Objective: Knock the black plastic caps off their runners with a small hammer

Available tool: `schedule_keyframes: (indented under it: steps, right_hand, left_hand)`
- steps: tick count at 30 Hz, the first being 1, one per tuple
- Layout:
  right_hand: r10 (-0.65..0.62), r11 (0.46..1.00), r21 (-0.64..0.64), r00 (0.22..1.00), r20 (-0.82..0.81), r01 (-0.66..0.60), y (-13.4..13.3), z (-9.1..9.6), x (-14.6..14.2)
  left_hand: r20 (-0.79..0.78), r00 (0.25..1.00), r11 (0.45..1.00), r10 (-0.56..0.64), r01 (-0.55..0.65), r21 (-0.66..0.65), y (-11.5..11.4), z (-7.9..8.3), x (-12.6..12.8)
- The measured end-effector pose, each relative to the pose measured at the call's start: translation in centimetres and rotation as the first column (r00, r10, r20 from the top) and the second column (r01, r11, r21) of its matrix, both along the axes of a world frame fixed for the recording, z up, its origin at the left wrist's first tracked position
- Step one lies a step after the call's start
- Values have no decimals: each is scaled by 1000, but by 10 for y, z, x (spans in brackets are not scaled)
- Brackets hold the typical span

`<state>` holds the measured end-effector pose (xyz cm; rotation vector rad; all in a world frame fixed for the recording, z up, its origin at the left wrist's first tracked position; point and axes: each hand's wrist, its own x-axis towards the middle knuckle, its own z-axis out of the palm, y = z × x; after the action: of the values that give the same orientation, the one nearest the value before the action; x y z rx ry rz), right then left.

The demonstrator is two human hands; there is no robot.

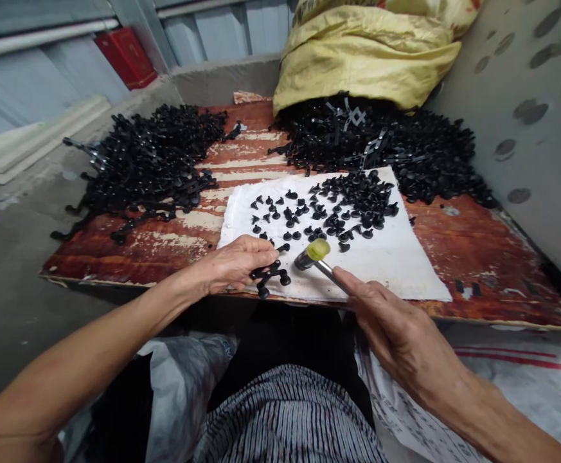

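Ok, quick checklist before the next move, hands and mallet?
Left hand on black plastic runner: ok, gripped over the white sheet.
Right hand on mallet: ok, handle held, yellow face toward the runner.
Mallet clear of runner: ok, small gap between them.
Loose black pieces: ok, lying farther up the sheet, beyond the runner.
Wear on yellow face: cannot tell, too small to see.
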<state>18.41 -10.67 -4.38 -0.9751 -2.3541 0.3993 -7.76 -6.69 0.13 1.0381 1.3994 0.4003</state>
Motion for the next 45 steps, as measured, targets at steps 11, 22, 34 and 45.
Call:
schedule_keyframes:
  steps: [11,22,34,45]
  right_hand:
    - [-69,997,17,994,-84,70,1,-5,15]
    - [-39,999,18,994,101,38,8,0,-1]
    - [-171,980,-133,965,-198,147,3,-14,11]
    - [-266,948,-232,946,-188,220,-1,-21,16]
  left_hand:
    - [9,999,999,-46,46,-2,3,4,6]
    - [-22,1000,1000,-20,20,17,-5,1,-11]
    - [96,990,994,-107,102,48,2,2,14]
    - [62,984,982,-167,161,101,10,-2,23]
